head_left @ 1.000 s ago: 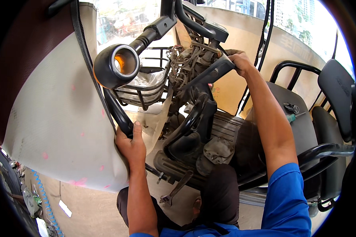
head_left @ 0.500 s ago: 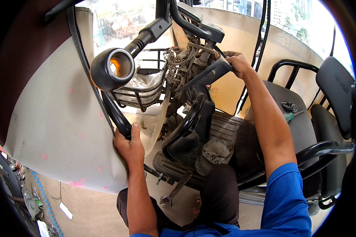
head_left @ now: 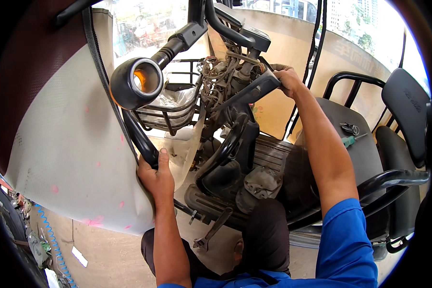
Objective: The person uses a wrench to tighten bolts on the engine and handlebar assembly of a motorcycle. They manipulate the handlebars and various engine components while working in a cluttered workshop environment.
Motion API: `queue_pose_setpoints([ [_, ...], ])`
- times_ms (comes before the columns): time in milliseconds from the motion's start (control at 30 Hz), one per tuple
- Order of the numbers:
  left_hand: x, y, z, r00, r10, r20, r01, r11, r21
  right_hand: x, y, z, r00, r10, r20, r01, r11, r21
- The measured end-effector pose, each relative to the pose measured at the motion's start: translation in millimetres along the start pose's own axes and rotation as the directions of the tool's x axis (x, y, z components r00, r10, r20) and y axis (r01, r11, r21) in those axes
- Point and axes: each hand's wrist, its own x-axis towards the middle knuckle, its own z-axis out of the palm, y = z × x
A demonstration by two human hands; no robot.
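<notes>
Before me stands an electric tricycle with its steering column opened, a tangle of dusty wires [head_left: 219, 81] exposed under the handlebar [head_left: 230, 32]. My right hand [head_left: 288, 79] grips the far end of a long dark plastic panel [head_left: 252, 91] that slants up from the column; some of its fingers are hidden behind it. Lower left, my left hand [head_left: 157, 178] is wrapped round a thick black tube [head_left: 143, 141], its thumb on top, beside the edge of a white cover sheet [head_left: 77, 139]. Above that tube is a round black handlebar end piece [head_left: 137, 84] with an orange glow inside.
A wire basket [head_left: 170, 115] holding clear plastic is mounted ahead of the column. On the grey seat [head_left: 333, 113] lie keys [head_left: 351, 128] and a green-handled screwdriver [head_left: 351, 140]. An adjustable wrench [head_left: 213, 230] leans by the footboard [head_left: 273, 153]. A blue coiled hose [head_left: 57, 249] runs at lower left.
</notes>
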Motion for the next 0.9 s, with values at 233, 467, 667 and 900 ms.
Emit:
queue_pose_setpoints([
  [233, 0, -1, -4, 0.997, -0.073, 0.028, 0.073, 0.997, 0.005, -6, 0, 4, 0.999, -0.04, 0.013, 0.04, 0.999, -0.033],
  [467, 0, -3, -1, 1.0, 0.016, 0.001, -0.016, 1.0, -0.001, -7, 8, 1, 0.999, -0.035, 0.006, 0.035, 0.999, 0.021],
  [667, 0, -1, -1, 1.0, 0.011, 0.002, -0.011, 1.0, -0.003, -8, 13, -1, 0.999, -0.049, 0.008, 0.049, 0.999, 0.02],
  [900, 0, -3, -1, 1.0, 0.008, 0.0, -0.008, 1.0, -0.008, -4, 25, -12, 0.997, -0.057, 0.046, 0.057, 0.998, 0.003],
])
